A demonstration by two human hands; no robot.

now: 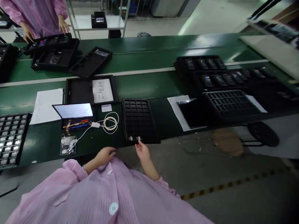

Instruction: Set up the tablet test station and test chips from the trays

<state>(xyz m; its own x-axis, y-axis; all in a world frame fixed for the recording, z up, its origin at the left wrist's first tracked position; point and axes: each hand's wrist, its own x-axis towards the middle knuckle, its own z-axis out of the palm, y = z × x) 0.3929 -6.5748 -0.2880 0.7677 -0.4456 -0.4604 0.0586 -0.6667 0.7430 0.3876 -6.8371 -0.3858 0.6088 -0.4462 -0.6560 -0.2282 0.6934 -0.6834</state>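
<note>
My right hand (142, 151) pinches a small white piece (137, 138) at the near edge of a black gridded tray (139, 119), and a second white piece (130, 138) sits beside it. My left hand (105, 155) is curled, holding nothing I can see, just off the green bench's front edge (102, 148). To its left lie a coiled white cable (111, 123) with a small white plug, a lit flat display panel (73, 110), and coloured pens (76, 125). My pink striped smock (109, 193) fills the bottom of the view.
A co-worker in a pink smock (39, 18) stands across the bench, hands on a black tray (48, 43). Several black trays hold dark screens on the far right and far left. Papers lie on the bench. A stool (263, 133) stands below the bench at right.
</note>
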